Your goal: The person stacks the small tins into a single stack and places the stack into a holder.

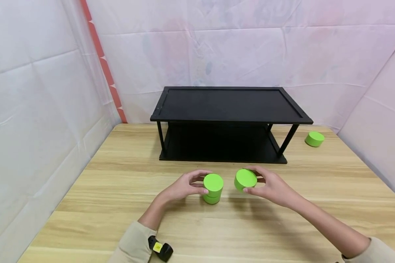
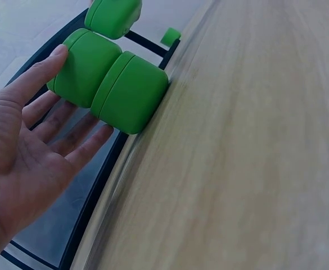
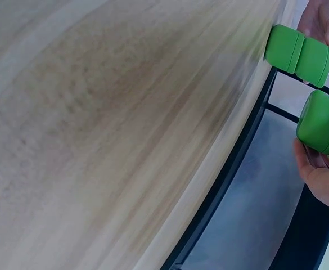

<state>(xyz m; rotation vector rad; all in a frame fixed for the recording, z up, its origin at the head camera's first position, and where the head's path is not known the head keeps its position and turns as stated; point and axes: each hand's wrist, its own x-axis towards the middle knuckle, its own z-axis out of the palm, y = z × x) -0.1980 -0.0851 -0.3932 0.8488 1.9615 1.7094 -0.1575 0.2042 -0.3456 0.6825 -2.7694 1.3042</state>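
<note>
- The left hand curves around the upper green block, its thumb against the near side and its fingers spread slightly apart around the far side.
- The lower green block stands on the table just below those fingers, directly under the upper one and touching it.
- The right hand clamps the third green block between thumb and fingers, holding it off the table, slightly tilted; it is apart from the stack, to the right of the left fingertips.
- In the left wrist view, each of the two stacked blocks shows a thin seam near one end.
- Beyond both hands' fingertips stands a black two-tier rack.
- The fourth green block lies on the table, well beyond and to the right of the right fingers, beside the rack.
- Behind the left fingers, a black device with a yellow label sits at the left sleeve.
- Farthest from the fingers, behind the rack, hangs white sheeting.
</note>
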